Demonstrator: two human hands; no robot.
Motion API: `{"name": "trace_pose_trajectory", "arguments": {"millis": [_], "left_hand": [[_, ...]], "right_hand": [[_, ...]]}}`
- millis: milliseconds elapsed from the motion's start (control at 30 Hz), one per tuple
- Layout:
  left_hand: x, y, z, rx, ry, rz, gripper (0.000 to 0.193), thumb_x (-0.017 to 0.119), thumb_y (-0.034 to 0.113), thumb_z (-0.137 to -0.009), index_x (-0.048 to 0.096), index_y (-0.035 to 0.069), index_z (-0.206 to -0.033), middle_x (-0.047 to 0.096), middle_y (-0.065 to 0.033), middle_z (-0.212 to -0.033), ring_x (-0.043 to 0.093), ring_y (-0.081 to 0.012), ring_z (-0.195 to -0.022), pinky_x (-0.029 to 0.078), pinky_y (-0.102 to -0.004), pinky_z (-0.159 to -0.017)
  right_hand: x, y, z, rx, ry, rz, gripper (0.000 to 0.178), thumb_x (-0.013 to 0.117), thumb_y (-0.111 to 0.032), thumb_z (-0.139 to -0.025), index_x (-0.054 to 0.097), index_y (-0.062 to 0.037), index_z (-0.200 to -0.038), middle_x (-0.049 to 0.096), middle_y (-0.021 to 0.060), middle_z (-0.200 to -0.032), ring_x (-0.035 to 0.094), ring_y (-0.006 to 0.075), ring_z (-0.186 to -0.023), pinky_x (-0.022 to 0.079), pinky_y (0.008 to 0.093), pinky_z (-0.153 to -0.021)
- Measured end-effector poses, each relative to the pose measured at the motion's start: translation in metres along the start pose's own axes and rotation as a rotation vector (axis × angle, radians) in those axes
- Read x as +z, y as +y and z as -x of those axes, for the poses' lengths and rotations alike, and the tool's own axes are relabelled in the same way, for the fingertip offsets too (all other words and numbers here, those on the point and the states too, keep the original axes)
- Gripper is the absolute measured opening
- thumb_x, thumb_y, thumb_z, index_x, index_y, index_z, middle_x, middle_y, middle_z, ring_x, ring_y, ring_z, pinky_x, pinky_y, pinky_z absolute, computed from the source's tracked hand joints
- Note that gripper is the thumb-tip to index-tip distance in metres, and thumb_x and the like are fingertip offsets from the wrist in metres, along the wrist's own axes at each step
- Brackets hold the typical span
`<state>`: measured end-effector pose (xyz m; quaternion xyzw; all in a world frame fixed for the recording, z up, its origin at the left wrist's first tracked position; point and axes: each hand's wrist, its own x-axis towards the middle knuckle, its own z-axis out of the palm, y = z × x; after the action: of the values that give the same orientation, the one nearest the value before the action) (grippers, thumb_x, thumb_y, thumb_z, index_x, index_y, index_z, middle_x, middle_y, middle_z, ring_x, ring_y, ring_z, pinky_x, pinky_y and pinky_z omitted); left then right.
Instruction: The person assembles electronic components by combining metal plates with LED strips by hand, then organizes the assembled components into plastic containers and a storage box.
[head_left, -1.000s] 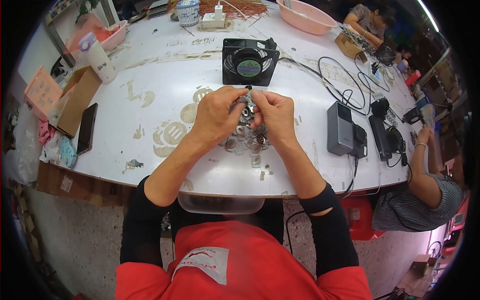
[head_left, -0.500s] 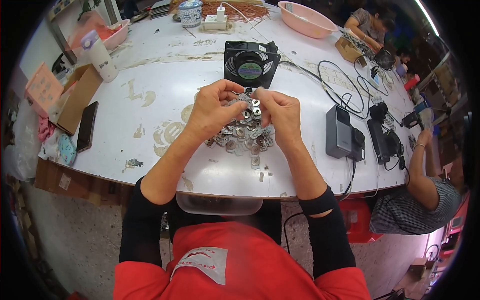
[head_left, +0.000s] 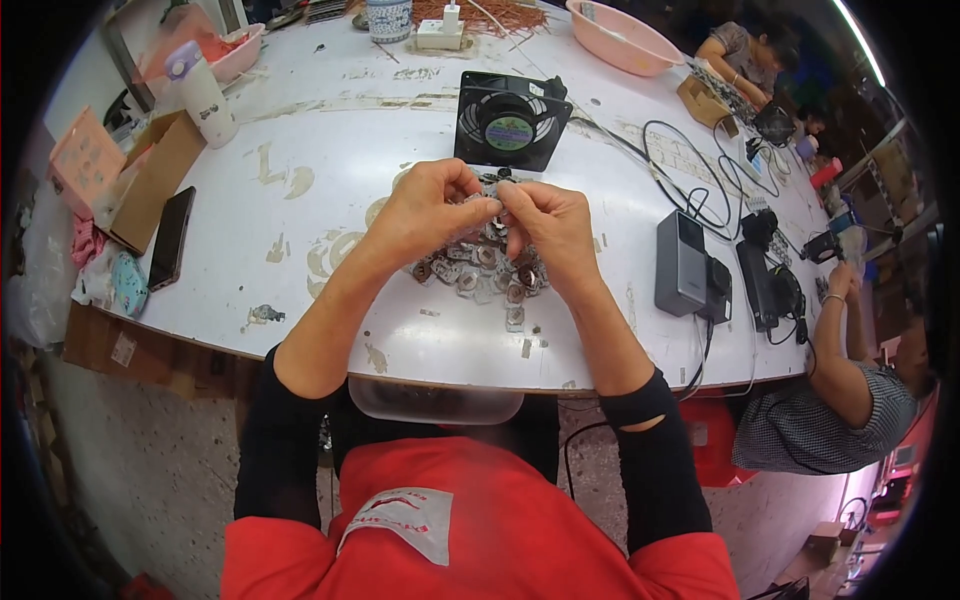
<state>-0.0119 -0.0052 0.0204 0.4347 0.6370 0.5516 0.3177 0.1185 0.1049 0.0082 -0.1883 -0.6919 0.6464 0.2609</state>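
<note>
Both of my hands meet over a pile of small silvery metal parts on the white table. My left hand has its thumb and fingers pinched together. Thumb to forefinger, my right hand is also closed, with its tips touching those of the left. Whatever sits between the fingertips is too small and covered to make out. Directly beyond my hands stands a black square cooling fan, and a small dark piece lies in front of it.
Left of me are a dark phone, an open cardboard box and a white bottle. On the right stand a grey power unit and looped black cables. A pink basin is farther back. Co-workers sit along the right side.
My hands have drawn closer together, and their fingertips now meet. The view has shifted slightly. The fan and the pile otherwise look the same.
</note>
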Motion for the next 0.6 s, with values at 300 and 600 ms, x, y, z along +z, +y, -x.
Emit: {"name": "trace_pose_trajectory", "arguments": {"millis": [300,600], "left_hand": [[0.006,-0.003,0.003,-0.008,-0.033,0.088,0.02,0.063,0.014,-0.083,0.055,-0.001,-0.093,0.059,-0.0028,-0.074,0.057,-0.0077,-0.057,0.04,-0.0182,-0.047],[0.003,0.005,0.002,0.006,-0.011,0.394,0.019,0.063,0.006,-0.081,0.056,-0.004,-0.096,0.064,-0.0088,-0.082,0.06,-0.0098,-0.062,0.05,-0.0194,-0.059]], "right_hand": [[-0.009,0.006,-0.007,0.333,0.016,-0.503,0.022,0.063,-0.022,-0.086,0.056,-0.0026,-0.076,0.051,0.0031,-0.062,0.045,0.0097,-0.043,0.039,0.0262,-0.04],[-0.013,-0.002,-0.006,0.271,0.076,-0.61,0.024,0.063,-0.021,-0.085,0.056,-0.0019,-0.073,0.051,0.0029,-0.062,0.043,0.0083,-0.042,0.041,0.0263,-0.039]]}}
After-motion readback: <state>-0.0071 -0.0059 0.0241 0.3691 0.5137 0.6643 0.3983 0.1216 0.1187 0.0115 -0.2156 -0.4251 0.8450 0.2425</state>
